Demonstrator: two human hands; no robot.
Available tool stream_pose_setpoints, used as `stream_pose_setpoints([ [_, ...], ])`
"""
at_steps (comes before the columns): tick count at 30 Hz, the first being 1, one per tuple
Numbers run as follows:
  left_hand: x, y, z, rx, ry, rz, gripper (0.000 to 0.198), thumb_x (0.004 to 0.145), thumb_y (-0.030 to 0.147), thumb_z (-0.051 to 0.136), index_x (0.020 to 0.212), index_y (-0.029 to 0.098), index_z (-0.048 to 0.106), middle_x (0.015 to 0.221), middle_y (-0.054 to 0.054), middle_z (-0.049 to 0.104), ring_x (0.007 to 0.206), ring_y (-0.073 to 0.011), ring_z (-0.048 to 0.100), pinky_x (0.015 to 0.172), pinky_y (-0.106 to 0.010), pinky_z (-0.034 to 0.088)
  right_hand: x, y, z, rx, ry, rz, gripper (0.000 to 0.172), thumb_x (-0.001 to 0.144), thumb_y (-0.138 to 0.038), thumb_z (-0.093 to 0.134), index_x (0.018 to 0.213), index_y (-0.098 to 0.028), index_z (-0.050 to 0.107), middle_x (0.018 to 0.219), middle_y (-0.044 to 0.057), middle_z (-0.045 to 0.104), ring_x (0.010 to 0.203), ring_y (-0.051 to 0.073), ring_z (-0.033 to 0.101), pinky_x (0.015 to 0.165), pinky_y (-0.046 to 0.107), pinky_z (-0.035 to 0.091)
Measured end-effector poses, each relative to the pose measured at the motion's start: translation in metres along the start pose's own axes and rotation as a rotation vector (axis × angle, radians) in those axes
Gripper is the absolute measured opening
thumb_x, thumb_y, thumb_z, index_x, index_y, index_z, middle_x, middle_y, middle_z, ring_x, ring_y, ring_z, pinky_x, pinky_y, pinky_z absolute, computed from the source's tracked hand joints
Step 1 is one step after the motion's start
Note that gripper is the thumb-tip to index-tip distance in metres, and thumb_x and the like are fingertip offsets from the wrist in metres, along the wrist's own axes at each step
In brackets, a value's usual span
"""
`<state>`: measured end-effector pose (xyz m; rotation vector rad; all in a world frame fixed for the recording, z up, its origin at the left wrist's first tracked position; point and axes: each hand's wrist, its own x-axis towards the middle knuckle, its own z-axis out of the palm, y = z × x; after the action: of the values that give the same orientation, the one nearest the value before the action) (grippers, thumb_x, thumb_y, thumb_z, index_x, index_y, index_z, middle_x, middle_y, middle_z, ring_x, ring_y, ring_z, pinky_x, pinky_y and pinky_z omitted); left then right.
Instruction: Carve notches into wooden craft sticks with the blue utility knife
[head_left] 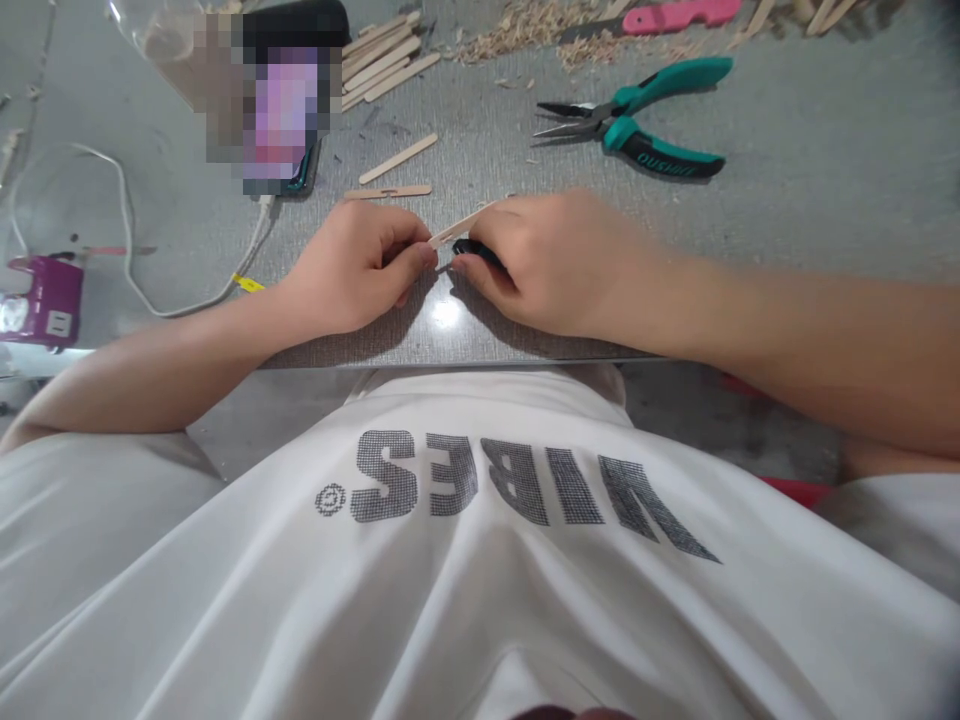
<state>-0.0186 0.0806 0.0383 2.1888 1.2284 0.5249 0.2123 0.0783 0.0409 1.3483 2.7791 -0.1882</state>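
My left hand (367,262) is closed in a pinch on the left end of a wooden craft stick (461,228). The stick slants up to the right, and its far end passes behind the fingers of my right hand (555,260). A small notch shows in the stick between the hands. Wrapped in my right hand is a black-handled knife (476,250), with a short grey tip pointing toward the left thumb. Most of this tool is hidden by the fingers. Just beyond my left hand lie a notched craft stick (390,192) and a plain craft stick (397,158).
Teal-handled needle-nose pliers (637,120) lie open beyond my right hand. A pink-handled knife (679,16) rests by wood shavings (517,30). Several craft sticks (386,60) are piled near a phone (285,120) with a white cable (127,220). A purple object (52,300) sits far left.
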Motion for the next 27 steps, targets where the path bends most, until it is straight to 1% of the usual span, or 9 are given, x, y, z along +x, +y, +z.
stream_pose_setpoints([
  [3,-0.001,0.001,0.001,0.016,0.011,-0.007,0.029,0.097,0.021,0.061,0.068,0.024,0.064,0.054,0.004,0.063,0.056,-0.0128,0.050,0.064,-0.035,0.039,0.001,-0.003,-0.004,-0.011,-0.042,0.027,0.053,0.116,-0.046,0.029,0.134,-0.021,0.072,0.133,0.017,0.078,0.128,0.037,0.074,0.103,0.049,0.057],
  [6,-0.002,0.005,0.001,0.029,0.021,-0.024,0.030,0.098,0.019,0.062,0.068,0.023,0.064,0.055,0.004,0.062,0.057,-0.0130,0.051,0.065,-0.034,0.039,0.001,-0.003,-0.005,0.017,-0.035,0.006,0.054,0.115,-0.044,0.030,0.135,-0.018,0.072,0.133,0.018,0.078,0.129,0.038,0.074,0.105,0.050,0.057],
  [8,-0.002,0.008,0.001,0.040,0.006,-0.048,0.029,0.098,0.016,0.062,0.070,0.022,0.064,0.056,0.003,0.063,0.058,-0.0130,0.051,0.067,-0.034,0.038,0.001,-0.002,-0.004,0.043,-0.026,-0.011,0.055,0.113,-0.044,0.030,0.135,-0.017,0.073,0.133,0.019,0.078,0.128,0.038,0.074,0.105,0.051,0.057],
  [10,-0.003,0.010,0.001,0.058,-0.004,-0.066,0.029,0.098,0.015,0.062,0.070,0.022,0.064,0.058,0.003,0.062,0.060,-0.0134,0.051,0.068,-0.035,0.037,0.000,0.000,-0.004,0.080,-0.021,-0.010,0.056,0.112,-0.046,0.030,0.132,-0.018,0.074,0.132,0.019,0.077,0.128,0.038,0.074,0.106,0.051,0.056],
  [14,-0.003,0.011,0.002,0.107,0.010,-0.061,0.030,0.098,0.020,0.062,0.068,0.023,0.064,0.060,0.001,0.061,0.061,-0.0156,0.049,0.069,-0.038,0.033,-0.001,-0.001,-0.005,0.125,-0.026,-0.010,0.054,0.110,-0.048,0.030,0.125,-0.024,0.075,0.128,0.017,0.078,0.127,0.036,0.073,0.109,0.051,0.055],
  [18,-0.004,0.013,0.003,0.137,-0.007,-0.078,0.024,0.096,0.016,0.061,0.073,0.023,0.066,0.061,0.002,0.062,0.062,-0.0160,0.048,0.069,-0.037,0.033,-0.001,-0.004,-0.009,0.084,-0.065,0.023,0.054,0.110,-0.048,0.029,0.122,-0.023,0.075,0.125,0.019,0.078,0.126,0.038,0.073,0.107,0.052,0.055],
  [21,-0.003,0.014,0.003,0.130,-0.006,-0.079,0.028,0.097,0.017,0.061,0.070,0.023,0.064,0.059,0.002,0.061,0.062,-0.0153,0.048,0.068,-0.035,0.033,-0.002,-0.006,-0.010,0.120,-0.058,0.035,0.053,0.111,-0.049,0.030,0.118,-0.024,0.076,0.125,0.019,0.078,0.126,0.038,0.073,0.109,0.053,0.055],
  [27,-0.001,0.013,0.003,0.146,-0.018,-0.068,0.027,0.095,0.012,0.063,0.070,0.022,0.065,0.057,0.001,0.061,0.063,-0.0159,0.047,0.067,-0.036,0.033,-0.003,-0.004,-0.008,0.091,-0.060,0.026,0.056,0.112,-0.048,0.030,0.126,-0.023,0.078,0.124,0.018,0.079,0.123,0.039,0.073,0.107,0.054,0.055],
])
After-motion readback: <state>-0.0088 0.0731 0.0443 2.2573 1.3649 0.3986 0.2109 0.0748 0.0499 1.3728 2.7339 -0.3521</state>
